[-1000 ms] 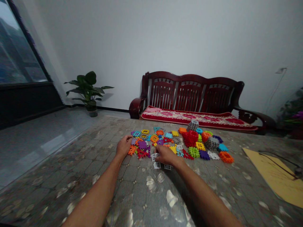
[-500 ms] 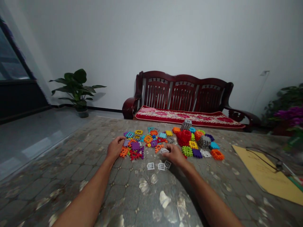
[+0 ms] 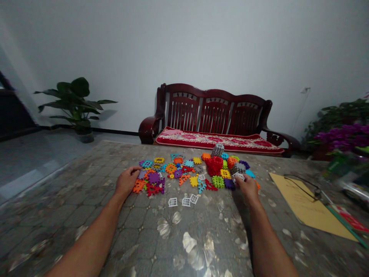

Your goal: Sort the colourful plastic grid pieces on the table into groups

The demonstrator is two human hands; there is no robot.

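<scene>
White grid tile [image 3: 239, 176] pinched in right hand [image 3: 247, 187] beside cubes; left hand [image 3: 126, 181] flat, open on loose tiles [image 3: 152, 181]. Step: gathering whites; next, careful lift.

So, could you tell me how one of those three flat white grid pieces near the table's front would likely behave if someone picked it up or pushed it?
The white grid pieces look like thin openwork plastic, so probably light and fairly stiff. Lying flat on the glossy table, one would likely slide rather than roll or tip. Being so flat, it may need prising up by an edge.
</scene>
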